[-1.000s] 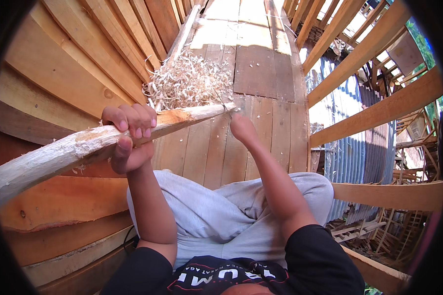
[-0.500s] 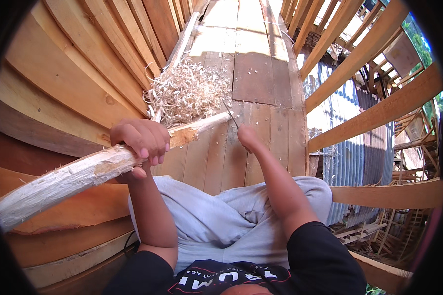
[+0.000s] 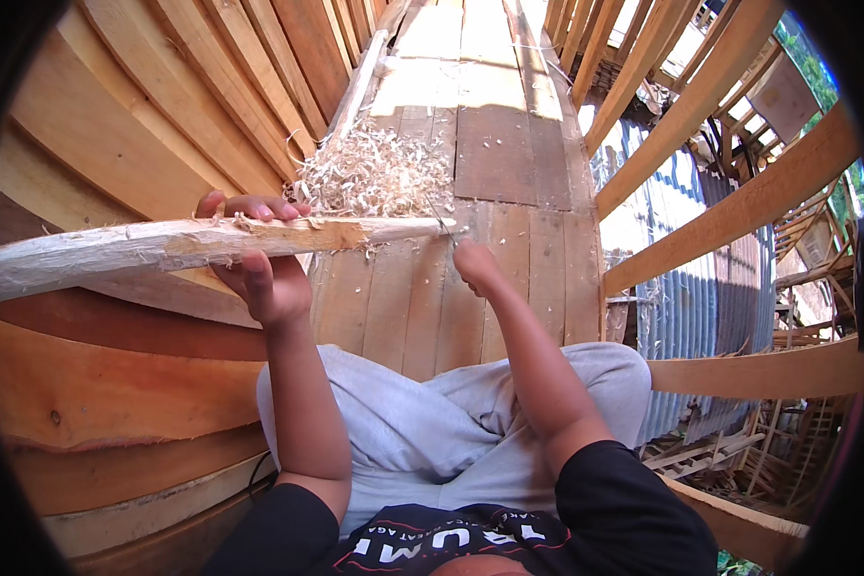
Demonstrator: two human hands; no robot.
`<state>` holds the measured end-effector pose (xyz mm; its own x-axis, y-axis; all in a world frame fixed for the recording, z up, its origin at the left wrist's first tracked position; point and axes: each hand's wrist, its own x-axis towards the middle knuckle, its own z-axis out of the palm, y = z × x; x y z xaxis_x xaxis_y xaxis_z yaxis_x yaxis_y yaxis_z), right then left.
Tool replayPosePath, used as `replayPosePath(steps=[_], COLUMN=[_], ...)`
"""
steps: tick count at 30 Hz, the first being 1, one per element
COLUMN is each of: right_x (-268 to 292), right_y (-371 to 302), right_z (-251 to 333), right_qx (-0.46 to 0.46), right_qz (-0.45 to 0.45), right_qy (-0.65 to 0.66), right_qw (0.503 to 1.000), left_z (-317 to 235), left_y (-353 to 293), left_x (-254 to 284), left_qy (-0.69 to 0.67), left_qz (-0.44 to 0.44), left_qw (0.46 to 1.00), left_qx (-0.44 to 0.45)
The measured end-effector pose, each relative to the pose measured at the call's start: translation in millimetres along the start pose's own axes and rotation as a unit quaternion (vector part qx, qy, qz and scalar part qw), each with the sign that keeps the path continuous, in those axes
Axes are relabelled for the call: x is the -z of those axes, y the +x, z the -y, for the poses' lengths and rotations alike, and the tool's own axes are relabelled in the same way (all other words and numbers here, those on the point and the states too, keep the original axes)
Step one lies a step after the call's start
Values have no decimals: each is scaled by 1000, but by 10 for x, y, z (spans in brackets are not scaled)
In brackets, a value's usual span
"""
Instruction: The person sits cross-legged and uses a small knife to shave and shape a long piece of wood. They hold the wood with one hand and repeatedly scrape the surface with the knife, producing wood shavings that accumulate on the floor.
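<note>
A long, pale wooden pole [image 3: 192, 246] stretches from the left rim toward the middle, its far end narrowing to a whittled point. Its surface is rough, with loose fibres and a browner patch near the thin end. My left hand [image 3: 276, 290] cradles it from below, fingers behind and thumb in front. The closed fist of my right hand [image 3: 477, 266] grips a thin-bladed knife [image 3: 447, 227] whose handle is hidden. The blade lies across the pole's narrow tip.
A heap of curled wood shavings [image 3: 379, 173] lies on the plank floor [image 3: 509, 154] beyond the pole. Stacked boards [image 3: 115, 134] line the left side. Wooden rails [image 3: 739, 216] border the right, with corrugated metal sheets [image 3: 682, 278] outside. My crossed legs [image 3: 432, 422] are close in front.
The pole has swung from a slant to nearly level, its thick end rising. My left hand has shifted from an overhand grip to holding it from below. The knife stays near the tip.
</note>
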<state>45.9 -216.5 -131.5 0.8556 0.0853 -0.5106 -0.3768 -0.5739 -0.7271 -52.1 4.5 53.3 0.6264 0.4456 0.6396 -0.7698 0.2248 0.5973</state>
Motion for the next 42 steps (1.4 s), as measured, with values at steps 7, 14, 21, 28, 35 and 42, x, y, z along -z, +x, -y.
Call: replayPosePath(steps=[7,14,21,28,35,42], right_x=[13,-385,-550,-490,-582,-288], right_y=[-289,-581,-756,-299,-884,-1076], right_z=[289,344,519,149,691,878], right_qx=[-52,53,173,201,282,235], right_qz=[50,79,36,47,0,62], right_qy=[4,59,67,-23,7,-11], right_qw=[997,994,982,978,960,970], left_z=[-212,-314,-287,-254,-294,-275], left_y=[-83,-58,4,71,27,33], left_x=[-127,-185,-20,32,-47,-132], left_qy=[48,37,65,53,128,140], left_qz=[-48,-78,-140,-136,-175,-189], left_qw=[997,996,988,989,976,972], left_qx=[-35,-27,-22,-8,-21,-10])
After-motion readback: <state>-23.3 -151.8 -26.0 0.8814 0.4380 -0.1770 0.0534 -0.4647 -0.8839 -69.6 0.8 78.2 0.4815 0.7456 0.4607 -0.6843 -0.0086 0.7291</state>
